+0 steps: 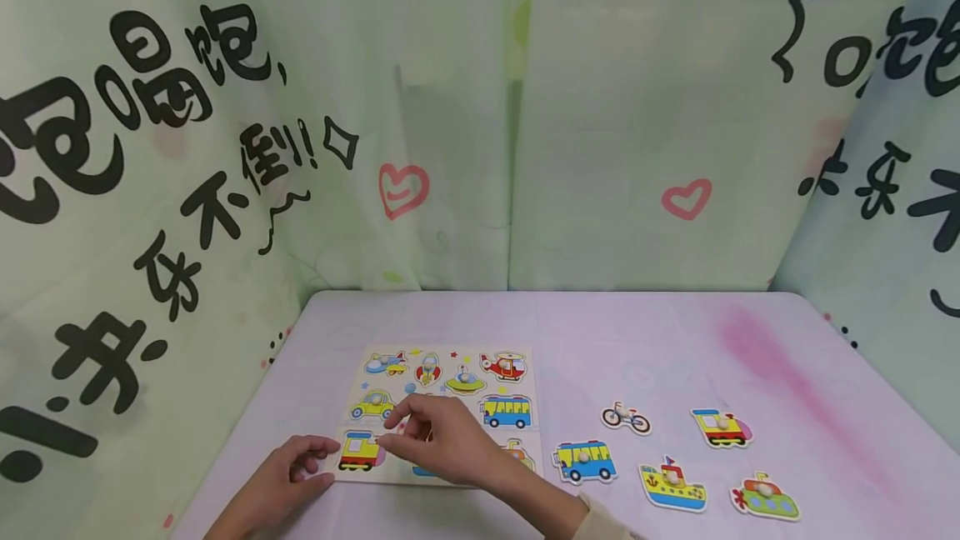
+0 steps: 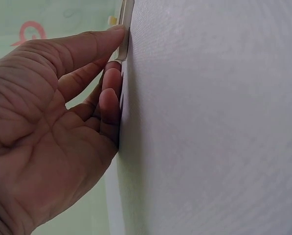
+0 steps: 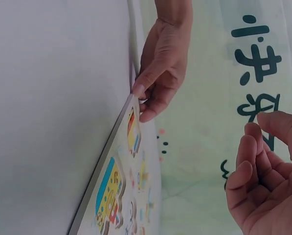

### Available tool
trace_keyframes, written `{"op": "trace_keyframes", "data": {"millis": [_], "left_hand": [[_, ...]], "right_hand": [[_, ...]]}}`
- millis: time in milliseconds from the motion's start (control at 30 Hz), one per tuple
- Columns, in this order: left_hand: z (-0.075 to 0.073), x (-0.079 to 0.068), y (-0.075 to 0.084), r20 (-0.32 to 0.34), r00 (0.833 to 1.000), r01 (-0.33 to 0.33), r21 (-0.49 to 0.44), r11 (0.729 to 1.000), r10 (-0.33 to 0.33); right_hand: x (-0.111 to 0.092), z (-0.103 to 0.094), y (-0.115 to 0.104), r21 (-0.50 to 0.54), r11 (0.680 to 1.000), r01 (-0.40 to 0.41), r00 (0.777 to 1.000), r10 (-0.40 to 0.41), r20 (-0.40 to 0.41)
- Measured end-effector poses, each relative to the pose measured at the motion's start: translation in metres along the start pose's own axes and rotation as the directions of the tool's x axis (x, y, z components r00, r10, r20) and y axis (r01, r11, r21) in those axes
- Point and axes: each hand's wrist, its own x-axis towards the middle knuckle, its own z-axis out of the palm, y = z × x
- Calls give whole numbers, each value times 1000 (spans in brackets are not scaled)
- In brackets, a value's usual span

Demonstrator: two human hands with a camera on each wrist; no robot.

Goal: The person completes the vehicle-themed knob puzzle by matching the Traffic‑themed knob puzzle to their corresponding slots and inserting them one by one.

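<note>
A wooden puzzle board (image 1: 438, 407) with vehicle pictures lies flat on the table. My left hand (image 1: 281, 477) holds its near left corner, thumb on the near edge and fingers at the side, as the left wrist view also shows. Over the board hovers my right hand (image 1: 446, 440), its fingers loosely curled with nothing between them in the right wrist view. It covers part of the lower pictures. Knobbed pieces, including a yellow car (image 1: 372, 403) and a helicopter (image 1: 503, 367), sit in the board. The train picture (image 1: 360, 450) shows no knob.
Right of the board lie loose knobbed pieces: a bus (image 1: 585, 462), a bicycle (image 1: 626, 417), a train (image 1: 722, 427), a boat (image 1: 672, 486) and a submarine (image 1: 765, 497). A printed curtain (image 1: 600, 148) encloses the pale table (image 1: 637, 340) at back and sides.
</note>
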Motion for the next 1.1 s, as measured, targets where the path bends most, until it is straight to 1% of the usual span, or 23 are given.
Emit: {"op": "trace_keyframes", "data": {"millis": [67, 133, 200, 300, 367, 467, 600, 700, 800, 900, 1000, 1100], "left_hand": [[0, -1, 0, 2, 1000, -24, -3, 1000, 24], [-1, -1, 0, 1, 1000, -25, -7, 1000, 25], [-1, 0, 0, -1, 1000, -9, -8, 1000, 9], [0, 1, 1, -1, 1000, 21, -5, 1000, -21], [1, 2, 2, -5, 999, 42, 1, 999, -42], [4, 4, 3, -24, 996, 91, 19, 996, -90], [6, 5, 3, -45, 989, 140, 37, 989, -138], [6, 4, 1, -37, 989, 145, 41, 989, -144], [6, 2, -1, -33, 985, 169, 36, 985, -168], [5, 1, -1, -23, 987, 161, 37, 986, -160], [5, 2, 0, -23, 989, 149, 34, 988, -148], [5, 3, 1, -23, 990, 137, 37, 990, -136]], "right_hand": [[-5, -2, 0, -35, 999, 9, 1000, -9, 15], [-11, -6, 2, -81, 997, 17, 999, -15, 31], [-16, -10, 4, -118, 993, 12, 999, -7, 37], [-24, -18, 8, -151, 988, -6, 1000, 10, 26], [-29, -23, 12, -156, 987, -29, 999, 32, 12], [-37, -31, 19, -160, 985, -59, 998, 58, -8], [-46, -40, 28, -162, 984, -67, 998, 63, -31], [-53, -44, 34, -141, 987, -71, 997, 65, -43], [-59, -49, 38, -124, 989, -79, 996, 74, -45], [-66, -55, 41, -143, 986, -91, 994, 81, -77], [-73, -65, 44, -166, 981, -99, 989, 79, -125], [-79, -75, 47, -190, 975, -113, 985, 84, -151]]}}
